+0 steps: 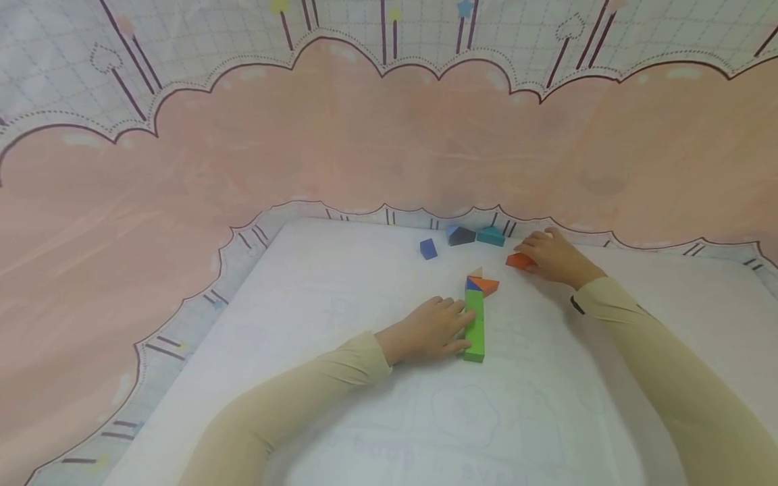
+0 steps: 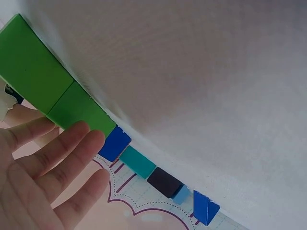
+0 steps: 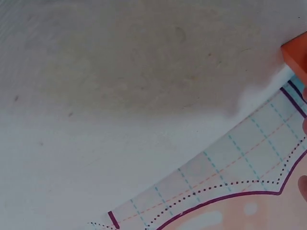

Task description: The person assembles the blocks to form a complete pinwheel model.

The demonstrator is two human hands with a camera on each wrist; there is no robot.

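Note:
Two green blocks [image 1: 475, 326] lie end to end in a column in the head view, and the left hand [image 1: 430, 329] rests its spread fingers against their left side. In the left wrist view that hand [image 2: 57, 172] has its fingertips at the green blocks [image 2: 38, 67]. At the column's far end are a blue triangle [image 1: 473, 285], an orange triangle [image 1: 487, 286] and a small tan piece [image 1: 476, 273]. Farther right, the right hand [image 1: 556, 259] pinches an orange block [image 1: 519, 261] at the table surface; only its fingertips and the orange block [image 3: 298, 55] show in the right wrist view.
Near the white table's [image 1: 340, 270] far edge lie a blue block [image 1: 428, 249], a dark block [image 1: 462, 236] with a light blue piece [image 1: 452, 231] beside it, and a teal block [image 1: 491, 236]. A patterned pink cloth [image 1: 389, 142] rises behind the table.

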